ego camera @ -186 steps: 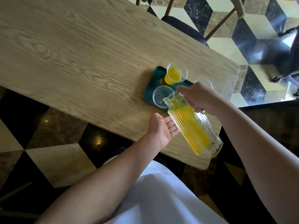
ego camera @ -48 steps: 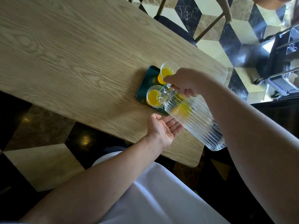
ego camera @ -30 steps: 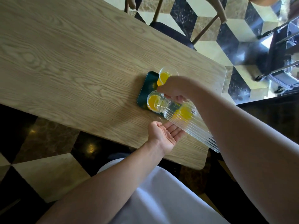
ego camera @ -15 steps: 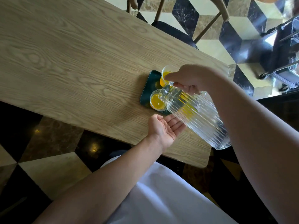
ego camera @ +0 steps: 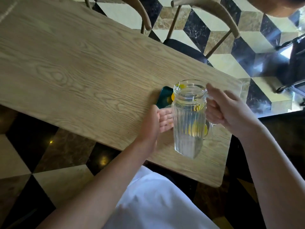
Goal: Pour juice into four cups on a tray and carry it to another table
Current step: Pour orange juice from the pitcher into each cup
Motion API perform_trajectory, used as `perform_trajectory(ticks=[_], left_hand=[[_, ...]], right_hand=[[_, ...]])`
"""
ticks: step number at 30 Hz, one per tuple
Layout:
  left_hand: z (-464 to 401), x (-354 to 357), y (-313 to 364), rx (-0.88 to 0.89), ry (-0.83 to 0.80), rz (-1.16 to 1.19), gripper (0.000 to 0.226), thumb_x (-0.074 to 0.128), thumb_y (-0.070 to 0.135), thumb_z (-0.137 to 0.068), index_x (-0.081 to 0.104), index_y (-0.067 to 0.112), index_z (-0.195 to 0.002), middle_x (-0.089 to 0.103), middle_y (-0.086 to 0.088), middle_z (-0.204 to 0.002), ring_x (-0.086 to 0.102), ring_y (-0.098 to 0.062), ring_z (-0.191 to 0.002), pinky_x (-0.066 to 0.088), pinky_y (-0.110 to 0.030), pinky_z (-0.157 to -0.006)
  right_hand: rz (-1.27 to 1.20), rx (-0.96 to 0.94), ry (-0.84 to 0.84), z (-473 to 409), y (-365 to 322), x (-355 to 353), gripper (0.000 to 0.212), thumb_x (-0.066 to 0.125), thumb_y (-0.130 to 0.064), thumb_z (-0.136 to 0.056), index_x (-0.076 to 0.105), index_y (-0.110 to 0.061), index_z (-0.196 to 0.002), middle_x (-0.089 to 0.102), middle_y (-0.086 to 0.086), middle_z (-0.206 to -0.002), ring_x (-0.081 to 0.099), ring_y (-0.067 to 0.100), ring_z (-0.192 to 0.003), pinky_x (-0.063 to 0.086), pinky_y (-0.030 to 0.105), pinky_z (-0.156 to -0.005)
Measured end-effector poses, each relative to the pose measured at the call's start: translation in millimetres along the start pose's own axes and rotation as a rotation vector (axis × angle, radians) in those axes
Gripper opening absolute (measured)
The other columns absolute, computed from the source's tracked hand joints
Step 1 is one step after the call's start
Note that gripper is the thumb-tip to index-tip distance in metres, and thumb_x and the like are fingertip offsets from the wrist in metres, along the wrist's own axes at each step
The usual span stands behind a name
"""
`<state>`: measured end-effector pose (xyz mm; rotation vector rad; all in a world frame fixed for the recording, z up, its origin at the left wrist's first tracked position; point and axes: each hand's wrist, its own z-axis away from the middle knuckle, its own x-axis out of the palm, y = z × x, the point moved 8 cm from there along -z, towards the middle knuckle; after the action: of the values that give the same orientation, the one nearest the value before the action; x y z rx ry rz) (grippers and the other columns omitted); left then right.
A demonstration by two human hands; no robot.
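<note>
My right hand (ego camera: pixel 231 111) grips the handle of a ribbed glass pitcher (ego camera: pixel 189 119), held upright above the table and looking empty. The pitcher hides most of the dark green tray (ego camera: pixel 165 96); only its left corner shows. Orange juice in the cups shows as yellow patches through the glass, and the cups themselves are mostly hidden. My left hand (ego camera: pixel 158 119) rests palm up, fingers apart, on the table beside the pitcher's left side, holding nothing.
The light wooden table (ego camera: pixel 82 71) ends just right of the tray and close in front of me. Two wooden chairs (ego camera: pixel 206 30) stand at the far side. The floor is patterned marble. A dark wheeled object (ego camera: pixel 293 68) stands at far right.
The pitcher has swung from a tilted pouring position over the near cup back to upright and nearer me. My left hand has shifted slightly closer to the tray.
</note>
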<state>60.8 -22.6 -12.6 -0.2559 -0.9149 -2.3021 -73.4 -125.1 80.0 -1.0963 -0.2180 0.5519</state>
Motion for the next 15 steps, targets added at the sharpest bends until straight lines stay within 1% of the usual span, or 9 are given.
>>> perform_trajectory(ticks=[1, 4, 6, 8, 9, 11, 13, 14, 15], left_hand=[[3, -2, 18, 0.077, 0.002, -0.034, 0.052, 0.02, 0.018, -0.103, 0.057, -0.007, -0.129, 0.061, -0.026, -0.132, 0.059, -0.034, -0.124, 0.049, -0.04, -0.103], [13, -13, 70, 0.32, 0.005, -0.123, 0.047, 0.02, 0.015, -0.102, 0.062, 0.005, -0.12, 0.066, -0.01, -0.118, 0.062, -0.025, -0.12, 0.05, -0.034, -0.102], [11, -33, 99, 0.452, 0.035, -0.116, 0.044, 0.022, 0.015, -0.102, 0.063, 0.008, -0.117, 0.068, -0.003, -0.115, 0.062, -0.021, -0.119, 0.049, -0.033, -0.103], [1, -59, 126, 0.539, 0.068, -0.083, 0.041, 0.026, 0.017, -0.1, 0.067, 0.014, -0.105, 0.072, 0.005, -0.106, 0.063, -0.022, -0.119, 0.049, -0.031, -0.102], [-5, -71, 136, 0.566, 0.077, -0.065, 0.04, 0.029, 0.021, -0.096, 0.068, 0.014, -0.103, 0.073, 0.006, -0.105, 0.063, -0.021, -0.118, 0.048, -0.03, -0.101], [-17, -88, 152, 0.595, 0.08, -0.038, 0.045, 0.032, 0.027, -0.089, 0.065, 0.007, -0.11, 0.069, -0.002, -0.114, 0.062, -0.018, -0.115, 0.045, -0.028, -0.103], [-33, -101, 155, 0.596, 0.096, -0.026, 0.047, 0.03, 0.025, -0.095, 0.061, 0.002, -0.122, 0.06, -0.014, -0.133, 0.057, -0.024, -0.126, 0.041, -0.031, -0.109], [-42, -106, 154, 0.579, 0.102, -0.025, 0.046, 0.027, 0.021, -0.1, 0.058, 0.001, -0.127, 0.052, -0.021, -0.144, 0.048, -0.031, -0.136, 0.037, -0.034, -0.112], [-51, -109, 152, 0.562, 0.104, -0.029, 0.047, 0.024, 0.018, -0.103, 0.054, -0.001, -0.134, 0.041, -0.027, -0.151, 0.036, -0.036, -0.142, 0.031, -0.037, -0.116]], right_hand=[[-0.045, -0.033, 0.011, -4, -8, 3, 0.061, 0.046, -0.038, -0.107, 0.031, -0.021, -0.05, 0.03, -0.002, -0.039, 0.023, 0.015, -0.037, 0.02, 0.029, -0.045], [-0.167, -0.123, -0.003, -23, -31, 21, 0.052, 0.05, -0.039, -0.101, 0.029, -0.017, -0.059, 0.032, -0.001, -0.041, 0.025, 0.017, -0.039, 0.023, 0.031, -0.048], [-0.162, -0.211, -0.089, -39, -48, 41, 0.045, 0.047, -0.035, -0.103, 0.038, -0.013, -0.064, 0.04, -0.002, -0.045, 0.033, 0.019, -0.043, 0.03, 0.031, -0.052], [-0.124, -0.26, -0.177, -56, -59, 61, 0.04, 0.045, -0.032, -0.104, 0.047, -0.01, -0.07, 0.047, -0.003, -0.053, 0.039, 0.02, -0.051, 0.032, 0.035, -0.058], [-0.107, -0.267, -0.195, -67, -60, 70, 0.04, 0.046, -0.032, -0.103, 0.049, -0.008, -0.073, 0.048, -0.003, -0.056, 0.041, 0.02, -0.055, 0.032, 0.035, -0.061], [-0.053, -0.279, -0.141, -93, -59, 83, 0.046, 0.049, -0.035, -0.102, 0.05, 0.002, -0.076, 0.047, -0.004, -0.059, 0.04, 0.017, -0.058, 0.032, 0.039, -0.067], [-0.03, -0.277, -0.031, -119, -54, 92, 0.056, 0.051, -0.04, -0.099, 0.05, 0.01, -0.074, 0.045, -0.001, -0.059, 0.036, 0.016, -0.058, 0.029, 0.045, -0.072], [-0.043, -0.267, 0.017, -129, -50, 98, 0.057, 0.051, -0.041, -0.098, 0.05, 0.007, -0.068, 0.043, 0.0, -0.058, 0.034, 0.016, -0.057, 0.029, 0.044, -0.071], [-0.069, -0.252, 0.06, -138, -45, 102, 0.054, 0.052, -0.04, -0.099, 0.048, -0.003, -0.06, 0.041, -0.002, -0.054, 0.033, 0.016, -0.056, 0.03, 0.04, -0.068]])
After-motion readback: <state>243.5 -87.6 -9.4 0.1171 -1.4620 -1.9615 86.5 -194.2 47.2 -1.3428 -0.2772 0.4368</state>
